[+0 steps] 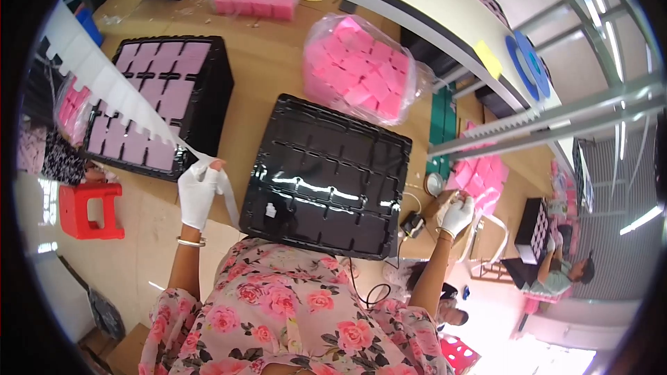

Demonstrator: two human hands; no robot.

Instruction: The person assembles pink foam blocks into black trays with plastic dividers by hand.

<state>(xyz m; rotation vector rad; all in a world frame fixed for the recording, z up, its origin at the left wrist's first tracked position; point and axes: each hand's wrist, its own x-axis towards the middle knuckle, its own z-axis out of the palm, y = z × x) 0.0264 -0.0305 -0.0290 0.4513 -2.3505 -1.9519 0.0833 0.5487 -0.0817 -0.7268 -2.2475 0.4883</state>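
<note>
only the left hand (197, 194) clearly pinches a white notched strip (111, 83); whether the right hand (456, 215) grips anything, i cannot tell.

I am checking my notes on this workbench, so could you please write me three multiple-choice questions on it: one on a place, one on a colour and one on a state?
1. Where does the empty black tray lie?
A. on the red stool
B. on the bench in front of the person
C. on the floor

2. What colour are the blocks in the clear bag?
A. pink
B. green
C. yellow

3. What is the left hand doing?
A. resting flat on the bench
B. hanging free
C. gripping a white notched strip

Answers:
1 B, the tray sits on the wooden bench by the person's chest.
2 A, pink blocks show through the plastic.
3 C, the gloved fingers close on the strip's end.
</note>
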